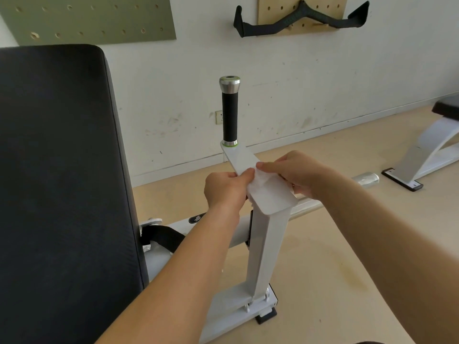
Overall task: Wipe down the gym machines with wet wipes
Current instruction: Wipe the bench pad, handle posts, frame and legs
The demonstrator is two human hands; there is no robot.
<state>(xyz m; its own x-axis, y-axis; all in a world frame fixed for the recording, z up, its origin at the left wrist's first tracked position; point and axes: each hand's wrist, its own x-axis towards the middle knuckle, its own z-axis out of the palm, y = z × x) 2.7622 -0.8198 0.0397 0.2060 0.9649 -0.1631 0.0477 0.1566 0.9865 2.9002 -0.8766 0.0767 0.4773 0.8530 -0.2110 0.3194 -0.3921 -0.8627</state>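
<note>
Left hand (pixel 224 191) and right hand (pixel 298 175) each pinch an edge of the white wet wipe (pixel 258 182) between thumb and fingertips. They seem to be spreading it flat over the machine's white arm plate (pixel 242 160) atop the square post (pixel 268 244), likely to present a fresh face for wiping. At 12 o'clock from the wipe stands the black handle grip (pixel 229 117) with its chrome cap. The black backrest pad (pixel 57 170) fills 9 o'clock, and a second bench (pixel 434 145) sits at 3 o'clock. A dark oval badge (pixel 197 218) on the frame at 8 o'clock is too small to read.
</note>
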